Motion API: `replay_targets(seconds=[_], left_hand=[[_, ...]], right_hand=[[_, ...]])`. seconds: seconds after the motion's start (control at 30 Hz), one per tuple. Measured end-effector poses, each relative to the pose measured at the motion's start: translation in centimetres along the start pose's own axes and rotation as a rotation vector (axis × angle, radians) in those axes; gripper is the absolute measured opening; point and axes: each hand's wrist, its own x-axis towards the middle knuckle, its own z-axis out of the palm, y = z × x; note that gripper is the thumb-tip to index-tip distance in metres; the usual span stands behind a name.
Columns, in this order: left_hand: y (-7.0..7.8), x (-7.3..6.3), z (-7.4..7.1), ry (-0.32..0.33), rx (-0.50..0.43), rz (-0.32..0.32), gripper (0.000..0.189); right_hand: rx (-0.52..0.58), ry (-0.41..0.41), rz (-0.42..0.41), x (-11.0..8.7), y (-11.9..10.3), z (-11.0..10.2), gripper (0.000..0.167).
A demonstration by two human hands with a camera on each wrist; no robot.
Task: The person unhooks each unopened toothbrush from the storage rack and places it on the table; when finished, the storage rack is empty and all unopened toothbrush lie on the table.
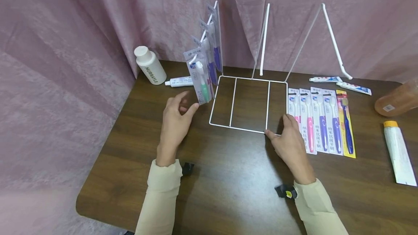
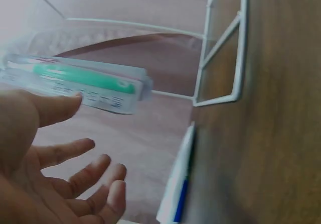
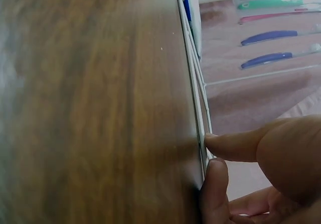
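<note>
A white wire display rack (image 1: 248, 130) stands on the table, its left prong hung with several packaged toothbrushes. Frontmost there is a packaged green toothbrush (image 1: 204, 88), hanging at a tilt. Beside its lower end is my left hand (image 1: 176, 119), thumb tip right at the pack and the other fingers loosely bent and spread; the left wrist view shows nothing within them. With thumb and fingers my right hand (image 1: 289, 142) grips the front right corner of the rack's base. Right of that hand lie packaged toothbrushes (image 1: 323, 122) in pink, purple and dark blue.
Back left stands a white bottle (image 1: 151, 66), with a toothpaste tube (image 1: 179, 81) near it. Two small tubes (image 1: 354, 88) lie at the back right. Farther right are an orange-brown bottle (image 1: 395, 99) and a large white tube (image 1: 400, 155). A pink curtain (image 1: 98, 28) hangs behind.
</note>
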Motion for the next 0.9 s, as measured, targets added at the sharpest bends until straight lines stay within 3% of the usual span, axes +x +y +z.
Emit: replay_targets(seconds=[0.23, 0.47, 0.63, 0.9], left_hand=[[1.2, -0.6, -0.7, 0.117, -0.164, 0.063, 0.049], [2.1, -0.7, -0.4, 0.126, -0.352, 0.149, 0.049], [2.4, -0.1, 0.0, 0.156, -0.391, 0.182, 0.039], [2.5, 0.6, 0.7, 0.193, -0.405, 0.198, 0.024]], right_hand=[[0.032, -0.020, 0.041, -0.3, -0.5, -0.4, 0.102], [0.049, -0.013, 0.066, -0.8, -1.4, -0.8, 0.100], [0.049, -0.048, 0.113, -0.9, -1.9, -1.1, 0.101], [0.043, -0.049, 0.120, -0.9, -1.7, -0.9, 0.101]])
